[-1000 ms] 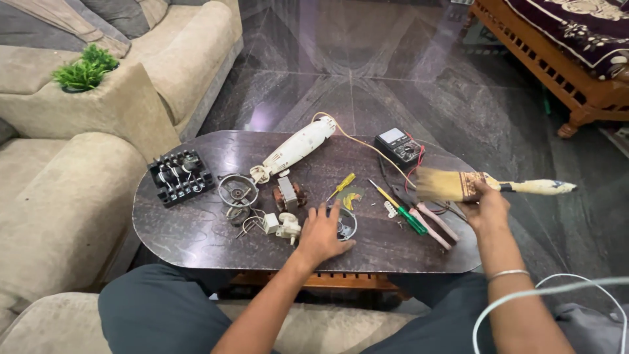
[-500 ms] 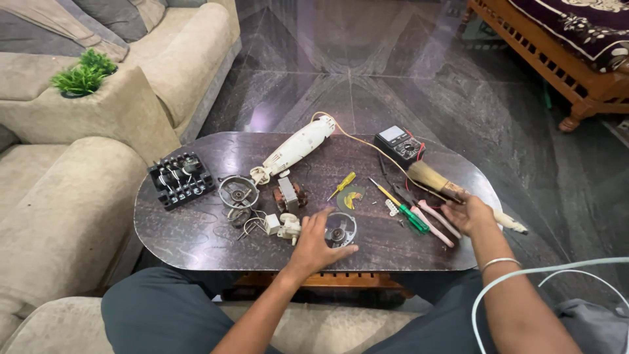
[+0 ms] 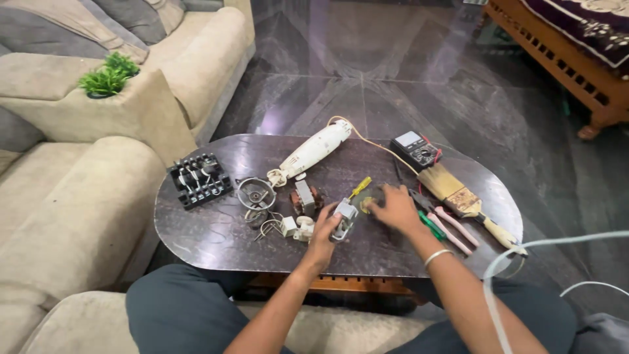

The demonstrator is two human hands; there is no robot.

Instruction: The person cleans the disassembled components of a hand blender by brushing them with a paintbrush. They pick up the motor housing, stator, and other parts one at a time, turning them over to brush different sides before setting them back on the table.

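Note:
My left hand grips a small grey metal part and holds it tilted just above the dark oval table. My right hand lies close beside it, fingers spread low over the tabletop, next to a yellow-handled screwdriver. What is under its fingertips is hidden. A small motor block, a round wire guard and white plastic bits sit left of my left hand.
A white hand-blender body with a cord lies at the back, beside a multimeter. A paintbrush, pink-handled pliers and a green screwdriver lie right. A black switch block sits left. Beige sofas flank the table.
My right hand laid the paintbrush down at the right and moved left to the table's middle. My left hand lifted the small grey part off the table.

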